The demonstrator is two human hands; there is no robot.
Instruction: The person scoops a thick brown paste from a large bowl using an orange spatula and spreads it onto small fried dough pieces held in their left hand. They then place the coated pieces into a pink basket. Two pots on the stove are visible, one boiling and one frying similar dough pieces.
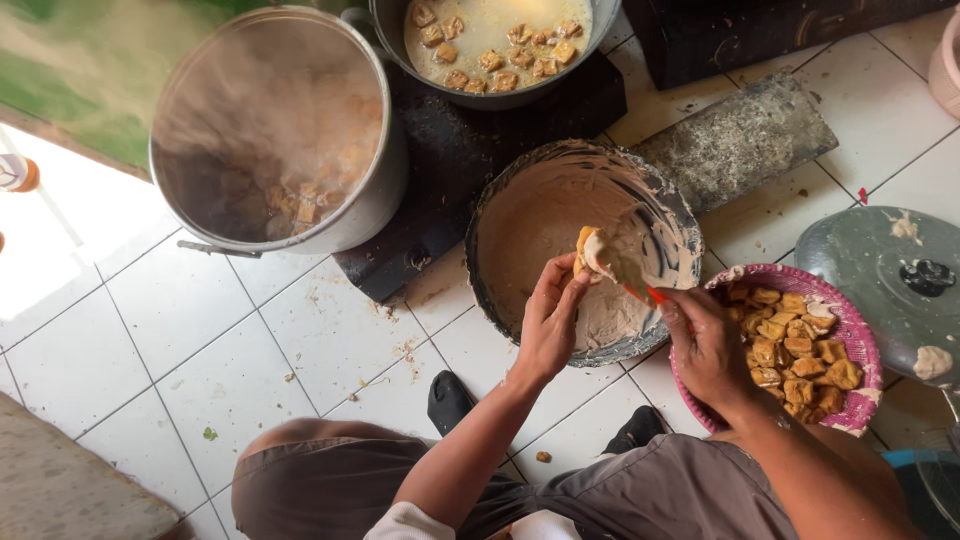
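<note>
Your left hand: fingers pinched on a fried tofu piece, held over the batter bowl. Your right hand: closed round an orange-handled spatula smearing paste onto that piece. Pink basket of tofu: just beside, right. Steaming pot and pan: beyond the bowl.

Home-style cooking spot w/ prep going on at floor level: person is squatting on a white tiled floor. Big steel pot is steaming beside a pan of frying pieces sitting on a black burner; batter bowl & pink basket of fried tofu are lying nearby.
</note>
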